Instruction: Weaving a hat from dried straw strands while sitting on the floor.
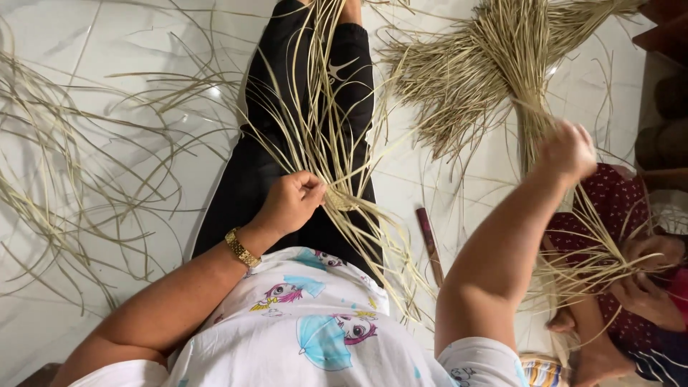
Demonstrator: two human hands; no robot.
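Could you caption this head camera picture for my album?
Seated on a tiled floor, left hand pinches a small woven start while right hand pulls pale straw strands.

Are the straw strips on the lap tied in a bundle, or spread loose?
Spread loose: the strips fan out from the left hand over the lap.

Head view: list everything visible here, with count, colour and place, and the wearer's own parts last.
Started weave: one, pale straw, on the lap, strands fanning up and down.
Loose strips: many, pale straw, strewn on the floor at left.
Strip bundle: one big sheaf, straw-coloured, top right.
Stick-like tool: one, dark reddish, on the floor between the two people.
Floor: white glossy tiles.
Co-worker: one, dark red patterned clothing, right edge, hands among strips.
Wristband: one, gold, left wrist.
Black trousers: wearer's legs, centre.
Left hand: pinches the weave.
Right hand: raised, closed on strips from the bundle.
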